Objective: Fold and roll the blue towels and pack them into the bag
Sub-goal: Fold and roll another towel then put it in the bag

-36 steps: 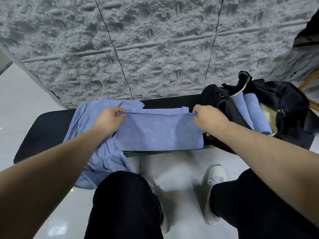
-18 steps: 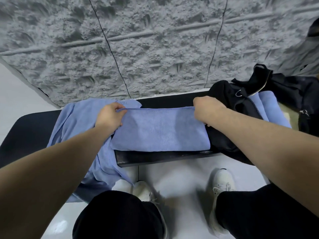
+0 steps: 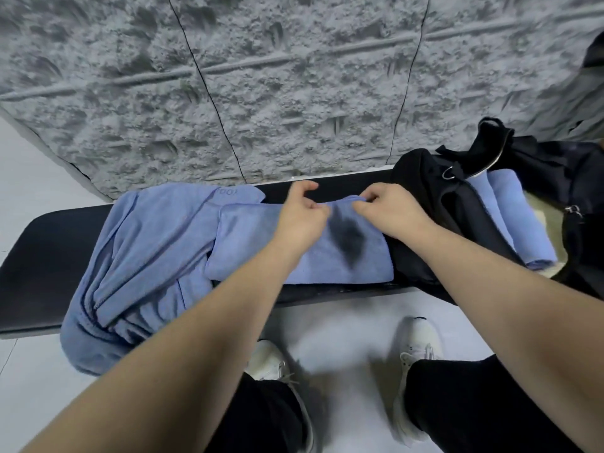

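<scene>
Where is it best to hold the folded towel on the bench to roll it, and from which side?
Probably its far edge, from above. The folded towel lies flat across the bench, and the right hand pinches that edge where it is bunched up. The left hand is curled beside it. Roll toward the near edge.

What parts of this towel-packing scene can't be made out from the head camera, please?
- Head view: the fingers of both hands curl under the palms, so the grip on the folded towel is unclear.
- The bag is cut by the right edge; its flap hides the rolled towels' far ends.
- The shoes are blurred.
</scene>
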`<state>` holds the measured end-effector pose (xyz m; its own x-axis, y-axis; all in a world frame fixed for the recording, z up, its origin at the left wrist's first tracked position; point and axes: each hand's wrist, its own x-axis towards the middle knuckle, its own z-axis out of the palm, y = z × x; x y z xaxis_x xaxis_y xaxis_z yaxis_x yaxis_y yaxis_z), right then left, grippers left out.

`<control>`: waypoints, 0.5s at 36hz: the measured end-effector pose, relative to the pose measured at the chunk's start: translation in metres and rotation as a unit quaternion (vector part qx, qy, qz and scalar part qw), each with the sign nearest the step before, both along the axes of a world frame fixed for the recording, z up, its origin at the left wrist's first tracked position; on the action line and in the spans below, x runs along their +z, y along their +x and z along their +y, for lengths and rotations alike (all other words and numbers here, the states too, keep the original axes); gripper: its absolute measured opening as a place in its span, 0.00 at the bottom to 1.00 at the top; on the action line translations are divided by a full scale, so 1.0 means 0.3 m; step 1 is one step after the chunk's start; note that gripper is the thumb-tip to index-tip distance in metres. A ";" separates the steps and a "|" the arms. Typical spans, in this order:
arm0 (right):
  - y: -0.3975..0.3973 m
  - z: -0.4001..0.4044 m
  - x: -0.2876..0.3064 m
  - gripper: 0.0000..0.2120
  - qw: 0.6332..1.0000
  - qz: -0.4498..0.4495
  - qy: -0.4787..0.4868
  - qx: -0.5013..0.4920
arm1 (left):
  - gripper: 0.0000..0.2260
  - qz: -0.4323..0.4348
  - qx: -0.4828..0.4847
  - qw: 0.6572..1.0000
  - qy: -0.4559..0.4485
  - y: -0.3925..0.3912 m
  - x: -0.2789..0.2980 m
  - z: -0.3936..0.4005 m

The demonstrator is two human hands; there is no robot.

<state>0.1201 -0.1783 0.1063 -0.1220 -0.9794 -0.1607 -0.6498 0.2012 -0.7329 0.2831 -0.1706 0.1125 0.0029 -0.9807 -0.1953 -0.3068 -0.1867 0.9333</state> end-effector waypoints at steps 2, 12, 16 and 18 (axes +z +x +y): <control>0.009 0.010 -0.004 0.05 0.998 -0.066 -0.012 0.002 | 0.21 0.006 -0.005 1.000 0.005 -0.045 -0.003 0.012; 0.010 0.013 -0.004 0.11 0.988 -0.116 0.029 0.093 | 0.16 -0.080 -0.127 0.989 -0.010 -0.041 -0.106 0.002; -0.003 -0.044 -0.038 0.11 0.993 -0.011 -0.021 0.113 | 0.09 0.003 -0.057 0.997 0.061 -0.016 -0.134 -0.017; -0.008 -0.077 -0.068 0.16 0.987 0.068 -0.029 0.145 | 0.08 0.010 -0.058 0.996 0.064 -0.012 -0.141 -0.019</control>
